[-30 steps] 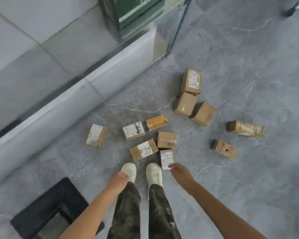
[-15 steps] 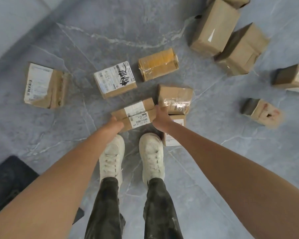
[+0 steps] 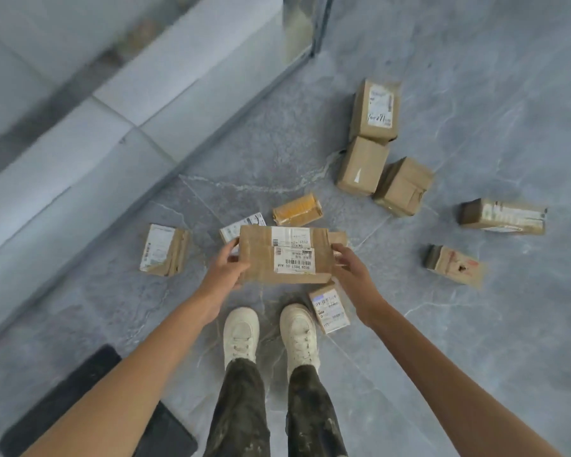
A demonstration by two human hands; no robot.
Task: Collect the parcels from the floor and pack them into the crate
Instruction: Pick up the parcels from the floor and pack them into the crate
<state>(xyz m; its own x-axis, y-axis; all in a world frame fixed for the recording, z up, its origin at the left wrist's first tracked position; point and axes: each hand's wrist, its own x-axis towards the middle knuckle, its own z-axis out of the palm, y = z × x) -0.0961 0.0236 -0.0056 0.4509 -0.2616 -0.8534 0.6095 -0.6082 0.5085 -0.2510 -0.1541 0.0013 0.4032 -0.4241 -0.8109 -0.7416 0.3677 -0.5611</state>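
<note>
A long brown parcel (image 3: 261,258) with white labels hangs above the floor, held at its ends by my left hand (image 3: 225,270) and my right hand (image 3: 351,270). Several more cardboard parcels lie on the grey floor: a labelled one (image 3: 164,250) at the left, a yellow-taped one (image 3: 297,209) beyond, a small labelled one (image 3: 331,306) by my right shoe, a cluster of three (image 3: 363,166) at the upper right, and two (image 3: 503,216) further right. The dark crate (image 3: 80,384) sits at the lower left, partly behind my left arm.
My white shoes (image 3: 241,334) stand just below the held parcel. A pale wall base and step (image 3: 80,153) run diagonally along the left. A glass panel edge (image 3: 318,28) rises at the top. Bare grey floor (image 3: 475,324) spreads to the right.
Both hands closed on the long labelled parcel and lifted it off the floor. The view pulled back and up, showing the wall and more parcels again.
</note>
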